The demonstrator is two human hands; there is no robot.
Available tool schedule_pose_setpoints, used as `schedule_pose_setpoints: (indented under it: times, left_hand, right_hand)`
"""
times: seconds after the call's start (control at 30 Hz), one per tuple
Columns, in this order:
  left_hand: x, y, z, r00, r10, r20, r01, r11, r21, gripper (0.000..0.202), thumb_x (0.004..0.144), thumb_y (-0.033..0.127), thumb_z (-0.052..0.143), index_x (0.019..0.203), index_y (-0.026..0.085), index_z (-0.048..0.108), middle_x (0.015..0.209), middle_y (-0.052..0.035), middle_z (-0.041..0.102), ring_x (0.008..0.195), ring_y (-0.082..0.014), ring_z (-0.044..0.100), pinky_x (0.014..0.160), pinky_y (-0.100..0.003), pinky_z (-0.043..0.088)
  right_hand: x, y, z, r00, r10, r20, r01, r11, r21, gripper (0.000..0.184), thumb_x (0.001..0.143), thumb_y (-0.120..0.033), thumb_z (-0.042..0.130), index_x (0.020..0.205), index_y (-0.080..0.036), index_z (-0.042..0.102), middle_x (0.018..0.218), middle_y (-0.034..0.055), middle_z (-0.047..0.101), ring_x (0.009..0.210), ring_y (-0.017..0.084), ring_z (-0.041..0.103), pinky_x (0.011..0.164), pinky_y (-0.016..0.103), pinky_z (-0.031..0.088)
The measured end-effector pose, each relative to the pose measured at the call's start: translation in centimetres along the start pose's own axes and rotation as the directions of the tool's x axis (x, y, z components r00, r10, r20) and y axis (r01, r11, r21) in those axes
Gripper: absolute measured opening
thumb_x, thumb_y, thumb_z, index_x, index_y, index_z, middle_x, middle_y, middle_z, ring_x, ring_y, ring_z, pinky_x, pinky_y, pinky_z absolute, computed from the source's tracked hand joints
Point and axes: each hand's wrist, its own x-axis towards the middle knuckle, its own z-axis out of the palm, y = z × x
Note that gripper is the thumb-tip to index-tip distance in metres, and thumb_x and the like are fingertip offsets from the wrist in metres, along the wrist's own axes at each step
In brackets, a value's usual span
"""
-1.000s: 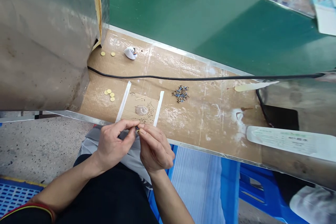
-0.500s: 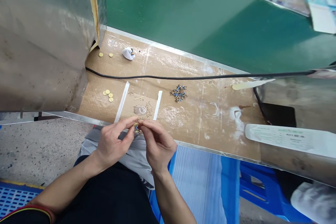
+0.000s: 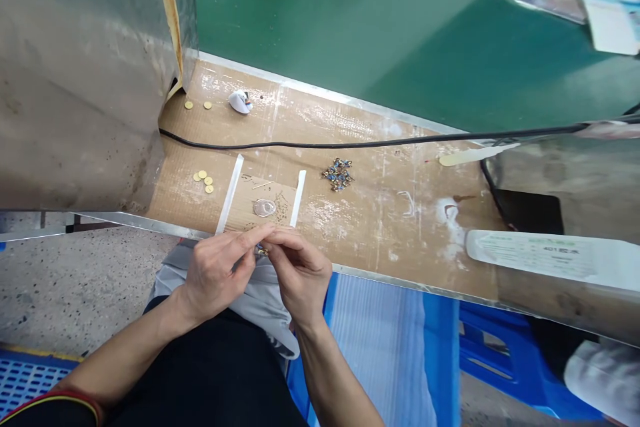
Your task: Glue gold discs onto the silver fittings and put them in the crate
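My left hand (image 3: 215, 273) is closed in a pinch on a small blue-and-gold metal piece (image 3: 261, 251), mostly hidden by the fingers. Right beside it, my right hand (image 3: 303, 273) pinches thumb against index finger at the same spot; what its fingertips hold is too small to make out. Just beyond the fingers lies a small clear round dish (image 3: 265, 207) on a cardboard patch (image 3: 237, 213) between two white tape strips. Tiny dark bits and a thin stick (image 3: 263, 184) are scattered around the dish. A pile of similar blue-and-gold pieces (image 3: 338, 175) sits to the right.
Several gold discs (image 3: 202, 175) lie at the left, with two more behind. A black cable (image 3: 310, 145) crosses the cardboard-covered bench. A white glue bottle (image 3: 545, 255) and a pale stick (image 3: 453, 159) are at the right. A metal panel (image 3: 85, 93) stands at left; blue stools are below.
Both hands stay together at the bench edge, with the fingertips drawn slightly closer over the small piece. Less of the piece shows now. The view has shifted a little.
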Motion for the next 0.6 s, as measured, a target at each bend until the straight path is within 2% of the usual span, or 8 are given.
schedule_pose_setpoints:
  times: [0.13, 0.2, 0.27, 0.37, 0.47, 0.6]
  left_hand:
    - [-0.1, 0.1, 0.2, 0.999, -0.031, 0.020, 0.032, 0.999, -0.021, 0.061, 0.105, 0.000, 0.062, 0.156, 0.033, 0.071, 0.136, -0.0009, 0.087, 0.110, -0.0184, 0.089, 0.101, -0.028, 0.072]
    - [0.0, 0.1, 0.3, 0.991, -0.129, 0.020, 0.130, 0.988, -0.083, 0.054, 0.105, 0.005, 0.066, 0.151, 0.032, 0.074, 0.133, -0.0005, 0.088, 0.111, -0.0189, 0.089, 0.101, -0.028, 0.072]
    - [0.1, 0.0, 0.4, 0.960, -0.276, 0.039, 0.278, 0.944, -0.175, 0.048, 0.105, 0.010, 0.071, 0.147, 0.030, 0.077, 0.124, 0.0002, 0.090, 0.107, -0.0195, 0.090, 0.098, -0.028, 0.073]
    - [0.2, -0.1, 0.6, 0.899, -0.424, 0.106, 0.436, 0.855, -0.281, 0.042, 0.104, 0.016, 0.073, 0.145, 0.026, 0.078, 0.114, -0.0015, 0.092, 0.102, -0.0217, 0.091, 0.093, -0.029, 0.075]
    - [-0.2, 0.1, 0.9, 0.884, -0.436, 0.171, 0.468, 0.826, -0.314, 0.039, 0.106, 0.018, 0.073, 0.143, 0.025, 0.079, 0.118, -0.0044, 0.091, 0.110, -0.0247, 0.090, 0.097, -0.031, 0.075]
    - [-0.4, 0.1, 0.4, 0.893, -0.352, 0.282, 0.429, 0.854, -0.293, 0.043, 0.110, 0.020, 0.070, 0.151, 0.028, 0.074, 0.124, -0.0049, 0.090, 0.113, -0.0245, 0.089, 0.100, -0.032, 0.074]
  right_hand:
    - [0.0, 0.0, -0.2, 1.000, 0.005, 0.008, -0.006, 1.000, 0.012, 0.016, 0.103, -0.014, 0.081, 0.109, -0.028, 0.086, 0.105, 0.0020, 0.087, 0.103, 0.020, 0.084, 0.094, 0.034, 0.071]
    - [-0.1, 0.3, -0.4, 1.000, 0.005, 0.007, -0.005, 1.000, -0.005, 0.016, 0.103, -0.015, 0.081, 0.111, -0.028, 0.086, 0.107, 0.0026, 0.088, 0.104, 0.020, 0.084, 0.094, 0.034, 0.072]
    - [-0.3, 0.7, -0.5, 1.000, -0.024, 0.007, 0.024, 0.999, -0.049, 0.020, 0.105, -0.015, 0.080, 0.118, -0.028, 0.085, 0.113, 0.0043, 0.088, 0.108, 0.021, 0.085, 0.095, 0.037, 0.072]
    - [-0.7, 1.5, -0.6, 0.986, -0.168, 0.019, 0.169, 0.979, -0.109, 0.034, 0.105, -0.010, 0.077, 0.132, -0.031, 0.082, 0.123, 0.0059, 0.088, 0.114, 0.023, 0.084, 0.097, 0.043, 0.072]
    - [-1.2, 1.9, -0.4, 0.958, -0.288, 0.005, 0.285, 0.947, -0.146, 0.039, 0.102, -0.006, 0.078, 0.131, -0.033, 0.081, 0.117, 0.0047, 0.089, 0.107, 0.024, 0.084, 0.091, 0.046, 0.072]
    - [-2.0, 1.6, -0.9, 0.968, -0.242, -0.060, 0.236, 0.966, -0.102, 0.038, 0.100, -0.004, 0.080, 0.125, -0.032, 0.083, 0.111, 0.0034, 0.089, 0.102, 0.023, 0.083, 0.088, 0.044, 0.070]
